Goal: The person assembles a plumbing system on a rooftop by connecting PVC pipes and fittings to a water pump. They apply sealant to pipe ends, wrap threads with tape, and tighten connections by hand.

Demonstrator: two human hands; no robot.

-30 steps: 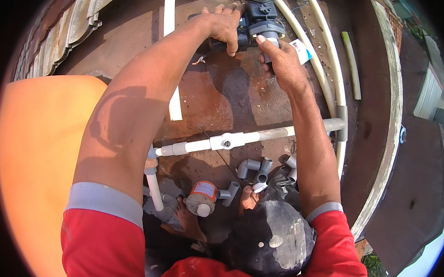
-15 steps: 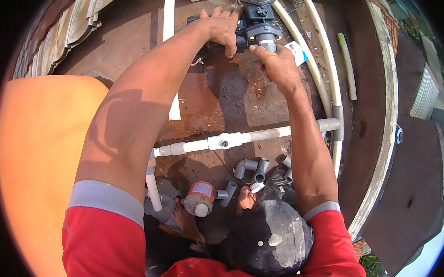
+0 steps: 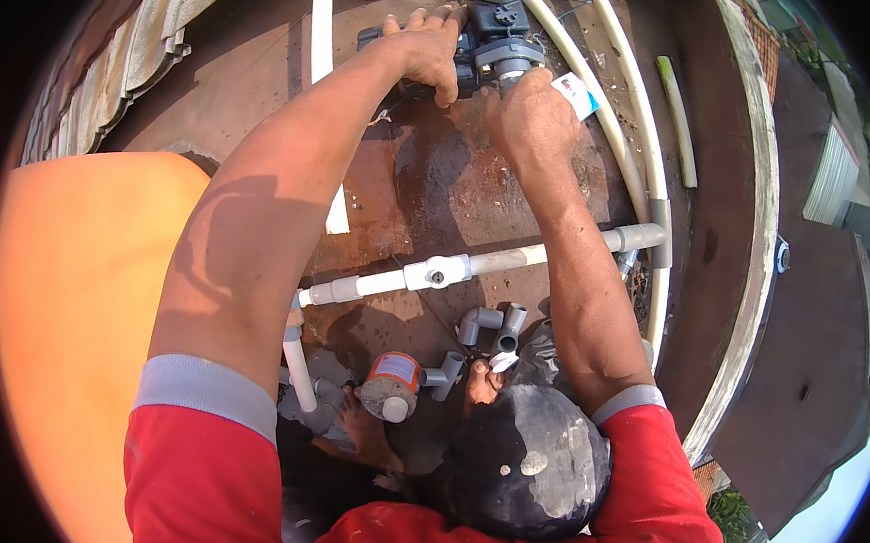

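A dark water pump (image 3: 494, 20) with flanged ports lies at the top of the view. My left hand (image 3: 427, 50) is clasped over its motor body, the fingers spread across the top and the thumb down the near side. Out of the pump's near flange comes a short grey pipe fitting (image 3: 511, 69). Around its near end my right hand (image 3: 536, 121) is closed, its knuckles hiding most of what it grips. Beside that hand a white and blue tag (image 3: 575, 96) sticks out.
A white pipe assembly (image 3: 376, 284) with a tee crosses between me and the pump. Long pipes (image 3: 640, 96) run up the right. Grey elbows (image 3: 478, 324) and an orange-labelled can (image 3: 390, 386) lie by my feet. A large orange tank (image 3: 83, 334) stands left.
My right hand has turned over the grey fitting, so its back now faces up and the thumb is less visible. My left hand stays on the pump.
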